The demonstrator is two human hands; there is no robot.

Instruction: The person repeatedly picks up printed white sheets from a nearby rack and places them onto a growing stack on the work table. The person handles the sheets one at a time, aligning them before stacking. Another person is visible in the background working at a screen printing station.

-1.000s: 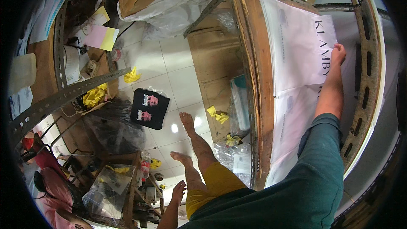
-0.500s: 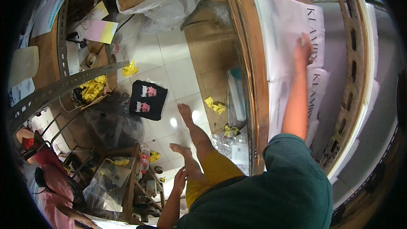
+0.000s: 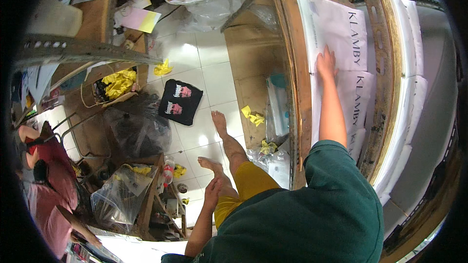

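My right hand (image 3: 327, 63) lies flat on a white plastic package (image 3: 335, 28) with dark lettering, fingers spread, near its left edge. The package rests on a shelf beside my right arm. A similar white package (image 3: 360, 98) lies just nearer to me, partly behind my forearm. My left hand (image 3: 212, 194) hangs low by my knee, fingers loosely extended, with nothing visible in it.
A wooden shelf edge (image 3: 291, 73) and metal uprights (image 3: 382, 68) frame the packages. A black folded printed cloth (image 3: 181, 102) and crumpled yellow scraps (image 3: 253, 116) lie on the tiled floor. At left stand cluttered shelves and a person in pink (image 3: 53, 199).
My right hand has moved left and slightly nearer, from the lettering to the package's left side. My left hand stays low and has risen slightly. The view has shifted.
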